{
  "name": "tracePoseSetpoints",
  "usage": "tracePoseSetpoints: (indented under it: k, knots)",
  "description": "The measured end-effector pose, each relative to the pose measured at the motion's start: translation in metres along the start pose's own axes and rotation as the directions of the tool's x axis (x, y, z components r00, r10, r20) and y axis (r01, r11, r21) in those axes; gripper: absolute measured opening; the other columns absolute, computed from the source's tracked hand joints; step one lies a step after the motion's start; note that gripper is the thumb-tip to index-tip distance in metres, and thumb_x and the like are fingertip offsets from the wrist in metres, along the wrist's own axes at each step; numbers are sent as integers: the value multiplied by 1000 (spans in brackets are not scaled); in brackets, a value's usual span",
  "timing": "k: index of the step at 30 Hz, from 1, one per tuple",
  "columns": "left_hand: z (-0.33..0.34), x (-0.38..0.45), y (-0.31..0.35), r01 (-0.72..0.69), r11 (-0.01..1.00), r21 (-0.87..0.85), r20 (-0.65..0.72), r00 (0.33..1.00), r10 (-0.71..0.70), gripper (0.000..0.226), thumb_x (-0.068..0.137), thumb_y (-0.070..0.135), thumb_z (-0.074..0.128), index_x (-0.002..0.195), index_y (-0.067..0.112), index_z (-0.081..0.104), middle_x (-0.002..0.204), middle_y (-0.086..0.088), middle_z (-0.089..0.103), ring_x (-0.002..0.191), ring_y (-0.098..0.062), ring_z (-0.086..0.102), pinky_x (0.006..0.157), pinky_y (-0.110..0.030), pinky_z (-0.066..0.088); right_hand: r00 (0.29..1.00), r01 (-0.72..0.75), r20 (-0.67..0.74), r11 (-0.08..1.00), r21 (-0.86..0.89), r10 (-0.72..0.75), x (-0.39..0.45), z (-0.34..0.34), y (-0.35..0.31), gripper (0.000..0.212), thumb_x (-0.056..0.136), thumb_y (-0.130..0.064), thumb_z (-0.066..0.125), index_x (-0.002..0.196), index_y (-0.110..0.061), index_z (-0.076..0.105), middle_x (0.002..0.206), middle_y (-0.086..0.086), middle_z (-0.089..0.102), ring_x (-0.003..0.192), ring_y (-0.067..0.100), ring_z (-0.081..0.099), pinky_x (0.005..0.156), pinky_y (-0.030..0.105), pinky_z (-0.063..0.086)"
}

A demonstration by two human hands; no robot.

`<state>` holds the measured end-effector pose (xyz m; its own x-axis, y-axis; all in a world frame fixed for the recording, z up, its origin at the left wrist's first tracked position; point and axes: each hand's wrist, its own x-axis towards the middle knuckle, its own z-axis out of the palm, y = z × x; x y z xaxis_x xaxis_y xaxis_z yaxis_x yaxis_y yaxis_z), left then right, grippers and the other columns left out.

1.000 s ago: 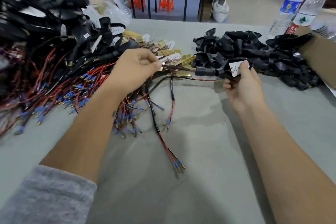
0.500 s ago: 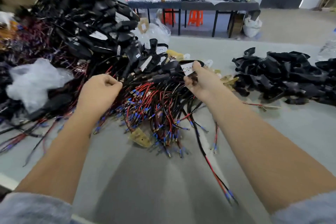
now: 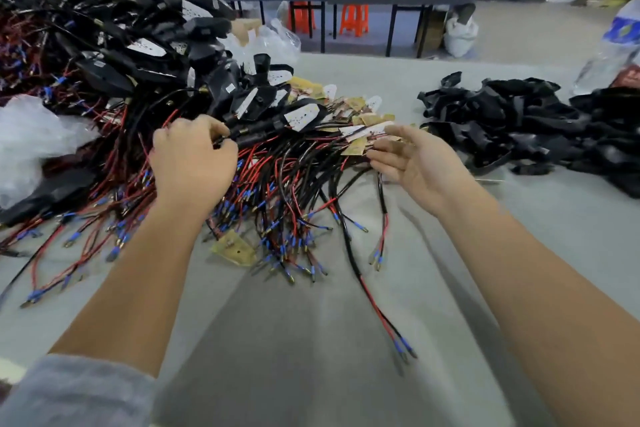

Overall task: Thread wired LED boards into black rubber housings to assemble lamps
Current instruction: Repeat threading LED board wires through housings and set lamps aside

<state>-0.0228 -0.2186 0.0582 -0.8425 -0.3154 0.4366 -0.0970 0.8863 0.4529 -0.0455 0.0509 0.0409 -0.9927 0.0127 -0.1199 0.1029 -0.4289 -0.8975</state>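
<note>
Grey counter bare near front edge. Left hand pinches black wire in harness pile; right hand open, fingers relaxed. 2 orange stools behind.

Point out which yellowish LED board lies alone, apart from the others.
The yellowish board on the grey table near the left forearm, among the blue-tipped wire ends; the other boards cluster farther back by the right hand.

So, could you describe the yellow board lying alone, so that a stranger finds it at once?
Start at the big tangle of red and black wires between the two forearms. At its near edge lies one yellow board, flat on the grey table. It lies apart, while the other boards cluster beyond the right hand.
</note>
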Motion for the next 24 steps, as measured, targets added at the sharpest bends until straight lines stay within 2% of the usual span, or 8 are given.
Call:
tracePoseSetpoints:
  k: [3,5,8,11,14,18,21,24]
  knots:
    - [17,-17,51,-101,975,-196,97,988,122,19,88,25,49,93,26,67,94,0,69,98,-29,59,87,-40,48,995,39,-79,975,-221,-58,-21,-29,-6,13,98,-16,49,104,-10,59,83,10,62,65,23,63,65,31,56]
    - [33,-32,88,-141,958,-251,194,962,192,18,89,27,49,90,26,67,90,5,69,90,-23,61,78,-33,47,984,72,-128,940,-333,-121,-32,-45,-6,12,99,-13,48,100,-10,60,78,8,61,58,19,60,54,22,50]
    - [62,-50,134,-237,949,-206,373,878,300,17,86,29,51,89,25,67,94,4,69,93,-22,62,80,-33,50,959,101,-199,901,-421,-200,-43,-64,1,18,98,-10,47,87,-13,61,68,4,59,49,11,56,46,17,43]
    - [87,-58,160,-283,951,-123,512,803,306,18,83,24,52,94,20,65,98,-3,66,94,-26,61,80,-36,52,952,133,-201,902,-410,-232,-47,-76,10,24,97,-7,47,79,-15,61,64,3,60,55,13,56,48,20,43]
    - [104,-63,169,-301,952,-56,504,815,287,25,82,15,56,107,13,59,109,-12,59,89,-30,58,70,-33,44,950,165,-167,879,-448,-264,-44,-78,15,25,96,-5,48,77,-15,61,62,2,59,54,11,52,50,20,42]
    - [118,-66,161,-215,971,-105,388,890,239,36,82,10,57,117,14,52,124,-16,48,81,-29,48,70,-34,37,949,182,-133,841,-509,-286,-42,-80,16,24,96,-6,49,77,-14,62,57,-7,58,49,2,51,50,14,43]
    - [124,-66,152,-146,957,-250,352,907,230,40,78,6,55,116,19,58,104,-1,62,97,-26,58,74,-31,40,946,193,-118,820,-540,-301,-42,-82,15,23,96,-7,49,79,-15,62,66,-2,58,55,4,52,56,17,46]
    - [124,-67,150,-46,915,-401,366,908,206,34,76,10,58,105,27,61,81,17,56,87,-15,59,74,-31,48,926,195,-102,690,-697,-364,-43,-81,18,16,94,-11,52,87,-21,62,78,-2,60,71,9,55,73,33,50]
